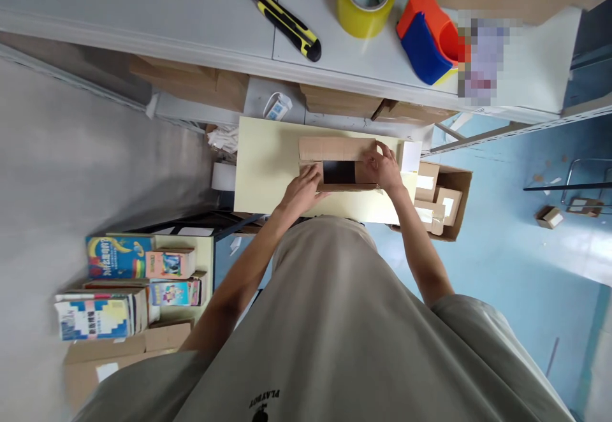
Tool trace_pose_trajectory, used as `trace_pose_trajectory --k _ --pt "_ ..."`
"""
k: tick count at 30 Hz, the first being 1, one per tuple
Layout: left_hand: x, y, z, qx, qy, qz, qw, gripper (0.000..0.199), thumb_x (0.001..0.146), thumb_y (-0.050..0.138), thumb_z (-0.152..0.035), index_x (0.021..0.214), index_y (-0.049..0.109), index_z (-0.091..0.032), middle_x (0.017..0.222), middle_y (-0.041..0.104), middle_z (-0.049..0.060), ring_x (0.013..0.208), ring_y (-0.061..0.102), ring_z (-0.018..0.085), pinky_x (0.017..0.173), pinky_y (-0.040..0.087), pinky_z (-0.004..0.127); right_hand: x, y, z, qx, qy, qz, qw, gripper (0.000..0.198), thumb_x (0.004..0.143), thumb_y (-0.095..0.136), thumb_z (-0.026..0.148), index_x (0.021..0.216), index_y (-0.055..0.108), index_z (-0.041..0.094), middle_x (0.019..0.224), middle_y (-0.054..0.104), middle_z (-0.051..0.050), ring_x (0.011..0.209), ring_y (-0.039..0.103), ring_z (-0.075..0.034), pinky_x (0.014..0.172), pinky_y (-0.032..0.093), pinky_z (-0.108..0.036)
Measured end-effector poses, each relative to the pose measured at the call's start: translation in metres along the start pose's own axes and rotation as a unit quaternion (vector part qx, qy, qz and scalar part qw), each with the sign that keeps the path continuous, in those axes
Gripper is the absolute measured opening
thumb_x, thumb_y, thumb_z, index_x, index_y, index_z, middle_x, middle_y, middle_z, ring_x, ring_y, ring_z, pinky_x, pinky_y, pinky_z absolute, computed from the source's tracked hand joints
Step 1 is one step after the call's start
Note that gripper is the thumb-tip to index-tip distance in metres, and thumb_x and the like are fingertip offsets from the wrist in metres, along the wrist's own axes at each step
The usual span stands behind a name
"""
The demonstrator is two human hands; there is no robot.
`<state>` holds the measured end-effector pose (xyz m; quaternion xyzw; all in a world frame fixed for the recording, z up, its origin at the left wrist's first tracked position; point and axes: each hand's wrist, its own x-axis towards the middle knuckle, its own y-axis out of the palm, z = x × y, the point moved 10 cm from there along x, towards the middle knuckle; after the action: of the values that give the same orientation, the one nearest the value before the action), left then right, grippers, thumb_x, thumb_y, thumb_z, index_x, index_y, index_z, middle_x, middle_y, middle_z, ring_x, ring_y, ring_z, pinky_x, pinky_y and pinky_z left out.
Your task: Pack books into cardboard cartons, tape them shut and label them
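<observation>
While both arms are stretched forward over a pale yellow desk (268,167), an open cardboard box (335,149) is held lengthwise between the two hands, on the middle of the desktop. Its left end is clasped by the left hand (302,187), with the fingers bent over the top and the thumb placed lower, by the near side. Its right end is touched by the right hand (384,168), whose fingers are curled about the far corner; whether a flap is pinched there or only pressed cannot quite be told from this height. The long far flap is folded back, and a dark inside is shown between the hands.

Just beyond the right hand, a small white box (410,156) is seen at the desk's right edge. Beside that edge, smaller boxes are gathered in a large carton (463,202). On a grey shelf (143,1) past the desk, a yellow and black knife (287,24), a roll of yellow tape (351,20) and an orange and blue tape dispenser (424,52) are laid out in a row. Books (115,257) are stacked to the left, well apart from the hands.
</observation>
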<state>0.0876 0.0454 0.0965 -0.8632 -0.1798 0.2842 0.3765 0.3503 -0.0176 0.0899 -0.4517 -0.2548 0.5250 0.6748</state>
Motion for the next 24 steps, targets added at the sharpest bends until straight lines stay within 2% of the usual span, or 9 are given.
trace_pose_trajectory --k 3,5,8,10,11,14,16,19,24 --pt "0.002 -0.004 -0.001 -0.007 0.015 -0.011 1.0 0.067 0.11 0.075 -0.068 0.149 0.078 -0.013 0.186 0.049 0.025 0.179 0.039 0.045 0.143 0.043 0.057 -0.006 0.008 -0.009 0.049 0.012 0.03 0.998 0.042 0.116 0.062 0.044 0.147 0.08 0.023 0.189 0.045 -0.019 0.139 0.079 -0.04 0.117 0.068 -0.063" --pt "0.006 -0.01 0.001 -0.021 0.01 -0.022 0.999 0.064 0.107 0.08 -0.068 0.142 0.081 -0.014 0.18 0.058 0.025 0.174 0.047 0.045 0.143 0.043 0.055 -0.011 0.01 -0.014 0.098 0.024 0.047 0.994 0.051 0.116 0.064 0.056 0.152 0.078 0.023 0.192 0.04 -0.019 0.139 0.08 -0.039 0.117 0.07 -0.059" --pt "0.013 -0.019 0.015 -0.048 -0.046 -0.041 0.997 0.06 0.104 0.086 -0.066 0.141 0.08 -0.019 0.161 0.075 0.022 0.156 0.068 0.044 0.134 0.053 0.052 -0.017 0.009 -0.024 0.181 0.045 0.064 0.98 0.066 0.113 0.065 0.074 0.153 0.079 0.023 0.183 0.055 -0.018 0.161 0.067 -0.038 0.122 0.068 -0.055" --pt "0.013 -0.029 0.029 -0.057 -0.092 -0.09 0.99 0.056 0.107 0.085 -0.059 0.147 0.076 -0.022 0.153 0.079 0.021 0.146 0.074 0.042 0.129 0.057 0.052 -0.021 0.01 -0.03 0.225 0.053 0.075 0.97 0.073 0.111 0.062 0.082 0.152 0.08 0.024 0.176 0.064 -0.018 0.17 0.057 -0.037 0.124 0.067 -0.054" --pt "0.012 -0.035 0.037 -0.057 -0.111 -0.128 0.984 0.055 0.109 0.083 -0.054 0.152 0.073 -0.022 0.154 0.078 0.021 0.147 0.073 0.042 0.129 0.057 0.052 -0.022 0.01 -0.033 0.24 0.055 0.076 0.966 0.075 0.11 0.063 0.084 0.151 0.081 0.024 0.174 0.066 -0.019 0.17 0.057 -0.037 0.124 0.067 -0.054" --pt "0.008 -0.045 0.062 -0.068 -0.156 -0.224 0.96 0.063 0.109 0.082 -0.04 0.165 0.062 -0.019 0.167 0.067 0.025 0.158 0.065 0.041 0.13 0.056 0.05 -0.025 0.013 -0.042 0.263 0.074 0.052 0.961 0.073 0.105 0.073 0.08 0.148 0.082 0.022 0.17 0.069 -0.021 0.152 0.074 -0.036 0.114 0.073 -0.051" --pt "0.012 -0.035 0.077 -0.123 -0.175 -0.216 0.953 0.063 0.11 0.078 -0.036 0.167 0.059 -0.016 0.166 0.068 0.025 0.15 0.071 0.037 0.122 0.061 0.045 -0.027 0.017 -0.049 0.263 0.109 0.021 0.958 0.063 0.105 0.077 0.071 0.144 0.083 0.022 0.159 0.078 -0.019 0.134 0.085 -0.034 0.108 0.075 -0.051" --pt "0.02 -0.015 0.086 -0.204 -0.171 -0.17 0.949 0.045 0.115 0.067 -0.038 0.156 0.068 -0.017 0.145 0.083 0.018 0.125 0.083 0.028 0.105 0.064 0.034 -0.031 0.02 -0.054 0.256 0.156 -0.024 0.954 0.048 0.108 0.074 0.058 0.139 0.087 0.023 0.142 0.088 -0.013 0.123 0.089 -0.034 0.108 0.074 -0.052" --pt "0.016 -0.017 0.081 -0.207 -0.148 -0.182 0.95 0.038 0.114 0.064 -0.05 0.134 0.078 -0.02 0.119 0.089 0.012 0.11 0.082 0.026 0.091 0.058 0.028 -0.047 0.014 -0.05 0.261 0.167 -0.045 0.95 0.045 0.108 0.072 0.047 0.137 0.091 0.019 0.125 0.092 -0.011 0.116 0.091 -0.035 0.102 0.074 -0.044"
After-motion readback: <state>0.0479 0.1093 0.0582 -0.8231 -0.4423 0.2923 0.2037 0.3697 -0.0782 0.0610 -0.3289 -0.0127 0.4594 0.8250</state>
